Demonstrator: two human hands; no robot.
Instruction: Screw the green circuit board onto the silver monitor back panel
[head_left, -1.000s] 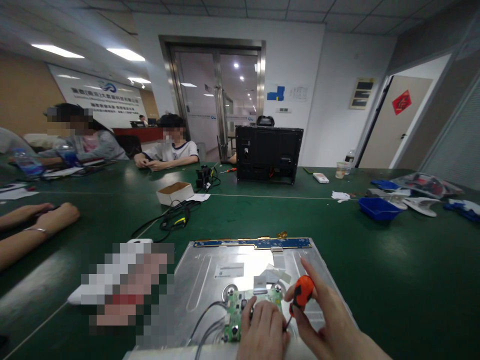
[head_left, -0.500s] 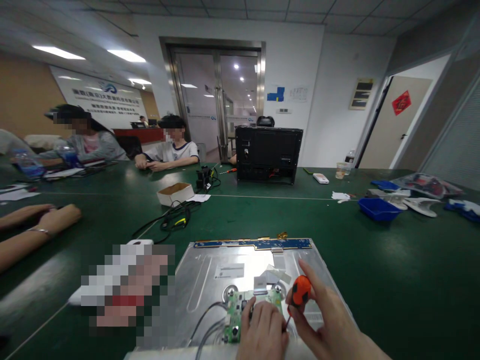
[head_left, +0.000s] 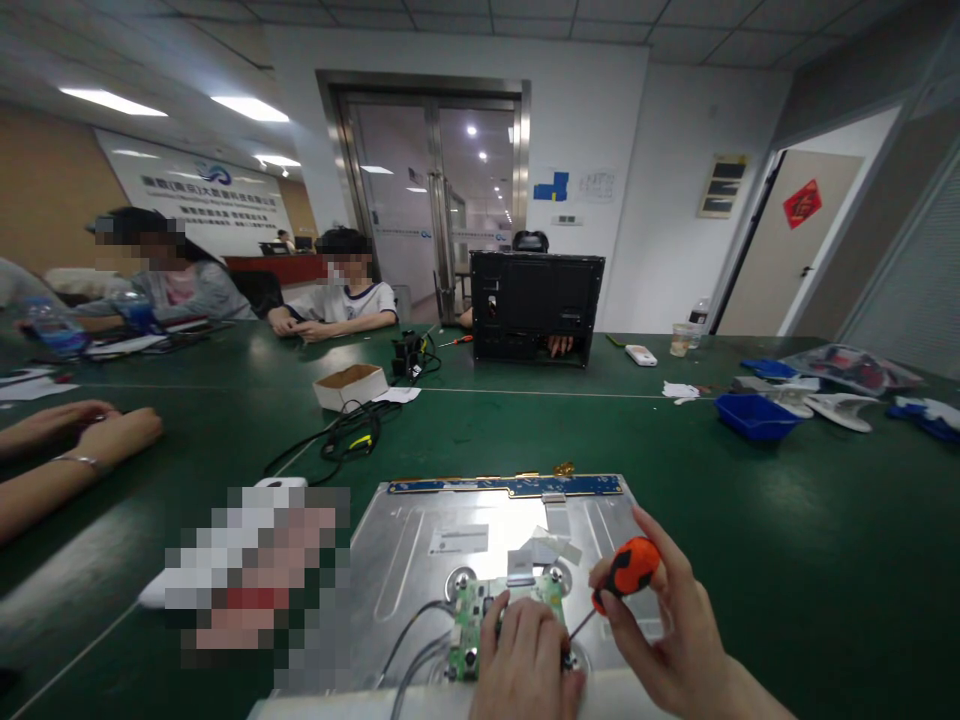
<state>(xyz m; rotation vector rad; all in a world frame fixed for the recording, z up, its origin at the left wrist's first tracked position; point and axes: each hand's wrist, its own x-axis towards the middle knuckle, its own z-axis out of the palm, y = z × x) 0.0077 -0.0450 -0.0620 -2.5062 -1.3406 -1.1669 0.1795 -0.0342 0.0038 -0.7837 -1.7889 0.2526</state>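
Observation:
An orange-and-black screwdriver point(head_left: 634, 570) is held by its handle between the thumb and fingers of my right hand point(head_left: 679, 620). Its thin shaft slants down to the left, to the right edge of a green circuit board point(head_left: 469, 625). My left hand point(head_left: 525, 660) lies over that board with bent fingers pressed down on it, hiding much of its surface. The screwdriver's tip ends close beside the left fingers; its exact contact is hidden. Beneath the board is a silver metal display panel point(head_left: 405, 560), with a blue circuit strip point(head_left: 502, 488) along its far edge.
Dark cables point(head_left: 409, 640) run from the board's left side. Left of the panel lies a blurred-out object point(head_left: 247, 570), and a co-worker's hands point(head_left: 112, 435) rest beyond. Farther off are an open box point(head_left: 349, 387), a black monitor housing point(head_left: 536, 300) and a blue tray point(head_left: 757, 417).
My right hand and the screwdriver have shifted right and slightly up, the shaft now more slanted. The left hand stays on the board. A person's hand now shows inside the black housing.

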